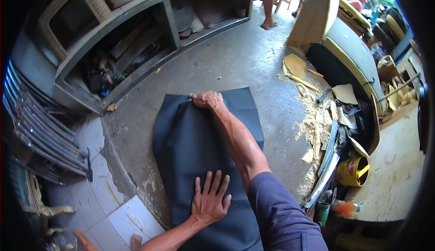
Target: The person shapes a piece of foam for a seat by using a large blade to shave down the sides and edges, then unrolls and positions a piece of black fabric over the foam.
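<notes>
A dark sheet of leather-like material (195,147) lies on the concrete floor in front of me, creased lengthwise in its far half. My left hand (211,201) rests flat on its near part, fingers spread. Reaching farther, my right hand (208,99) is closed over the sheet's far edge, where the material is pulled into a fold. Its fingertips are partly hidden by the hand itself. A dark blue sleeve covers the upper part of my right arm.
Yellow foam scraps (312,124) and crumbs litter the floor at right, near a yellow can (352,171) and an orange-filled bottle (346,208). A low shelf unit (174,24) runs along the far left. Stacked metal tubes (43,124) stand left. Another person's leg (268,6) shows at the back.
</notes>
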Demonstrator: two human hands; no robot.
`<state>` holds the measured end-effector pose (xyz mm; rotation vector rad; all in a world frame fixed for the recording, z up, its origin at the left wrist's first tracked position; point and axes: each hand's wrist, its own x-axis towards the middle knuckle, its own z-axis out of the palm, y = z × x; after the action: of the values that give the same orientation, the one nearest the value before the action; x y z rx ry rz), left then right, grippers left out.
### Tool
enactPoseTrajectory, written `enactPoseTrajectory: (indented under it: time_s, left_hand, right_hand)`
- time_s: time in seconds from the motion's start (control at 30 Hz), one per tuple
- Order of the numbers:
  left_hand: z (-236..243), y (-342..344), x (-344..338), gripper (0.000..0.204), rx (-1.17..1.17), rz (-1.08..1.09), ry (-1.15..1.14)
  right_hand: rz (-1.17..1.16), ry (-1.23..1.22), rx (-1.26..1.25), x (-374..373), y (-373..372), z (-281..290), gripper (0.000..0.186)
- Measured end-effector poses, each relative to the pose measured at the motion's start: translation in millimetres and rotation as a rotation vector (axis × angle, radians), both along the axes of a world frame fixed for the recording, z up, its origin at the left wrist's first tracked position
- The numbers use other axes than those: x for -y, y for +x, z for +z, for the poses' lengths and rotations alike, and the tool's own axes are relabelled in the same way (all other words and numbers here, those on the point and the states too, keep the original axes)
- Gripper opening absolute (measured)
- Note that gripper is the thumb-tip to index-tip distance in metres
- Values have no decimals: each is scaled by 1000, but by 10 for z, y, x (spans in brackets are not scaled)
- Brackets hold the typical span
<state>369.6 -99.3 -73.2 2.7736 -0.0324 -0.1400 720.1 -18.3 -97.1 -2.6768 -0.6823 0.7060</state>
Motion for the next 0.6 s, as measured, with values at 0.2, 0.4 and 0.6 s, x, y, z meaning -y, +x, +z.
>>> enactPoseTrajectory:
  time_s: [0.2,0.4,0.6]
  left_hand:
    - [-59,-13,50,74,63,-9,-33]
    - [18,12,-28,66,53,16,-56]
    - [-65,-12,-6,66,168,8,21]
  right_hand:
    - [106,-39,-62,138,190,-10,65]
    - [196,162,267,260,-410,-3,63]
    - [346,209,405,962,-1623,40,63]
